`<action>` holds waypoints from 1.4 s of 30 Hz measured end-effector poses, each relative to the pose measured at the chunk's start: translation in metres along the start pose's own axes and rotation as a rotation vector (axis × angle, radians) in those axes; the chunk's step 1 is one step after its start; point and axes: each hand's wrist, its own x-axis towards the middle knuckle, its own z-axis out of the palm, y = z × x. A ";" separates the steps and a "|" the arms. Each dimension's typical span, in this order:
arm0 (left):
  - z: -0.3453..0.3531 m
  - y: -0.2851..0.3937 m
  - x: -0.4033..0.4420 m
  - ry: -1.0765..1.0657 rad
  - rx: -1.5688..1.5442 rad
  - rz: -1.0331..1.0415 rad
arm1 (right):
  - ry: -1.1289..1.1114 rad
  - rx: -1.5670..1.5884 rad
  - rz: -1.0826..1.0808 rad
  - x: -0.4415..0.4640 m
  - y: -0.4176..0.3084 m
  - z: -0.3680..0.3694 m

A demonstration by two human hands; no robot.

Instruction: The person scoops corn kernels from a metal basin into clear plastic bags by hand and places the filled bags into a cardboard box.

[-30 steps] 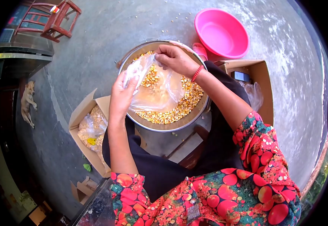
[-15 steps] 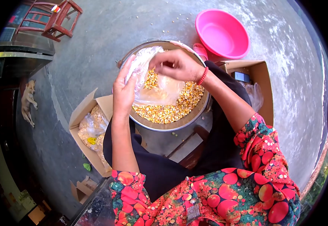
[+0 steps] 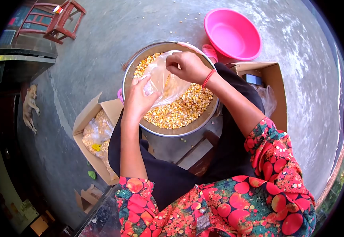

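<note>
A wide metal pot (image 3: 197, 127) stands between my knees, with yellow and whitish corn kernels (image 3: 176, 116) spread inside it. Over the kernels hangs a clear plastic bag (image 3: 166, 79), its mouth pulled wide. My left hand (image 3: 138, 98) grips the bag's near left edge between thumb and fingers. At the far right edge of the bag, my right hand (image 3: 189, 67) has its fingers curled in a pinch on the plastic; a red bracelet (image 3: 209, 78) circles that wrist. The fingertips of the right hand are partly hidden.
Beyond the pot sits a pink basin (image 3: 233, 34). On the left, a cardboard box (image 3: 81, 118) holds a bag of pale grains; another box (image 3: 276, 87) stands right. A red chair (image 3: 57, 23) and a lying dog (image 3: 29, 106) are farther left. Stray kernels dot the concrete floor.
The bag has come down and spread flatter over the kernels. My left hand has moved lower and slightly right; my right hand has gone from a blurred reach at the bag to pinching its edge.
</note>
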 end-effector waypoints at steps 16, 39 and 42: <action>0.014 -0.005 0.010 0.148 0.109 0.116 | -0.614 -0.316 0.060 -0.018 0.012 0.019; 0.012 -0.010 0.016 0.288 0.106 0.269 | -1.001 0.354 0.372 -0.054 -0.009 0.051; 0.006 0.006 0.009 0.140 0.024 0.054 | -1.025 0.701 0.329 -0.042 -0.005 0.046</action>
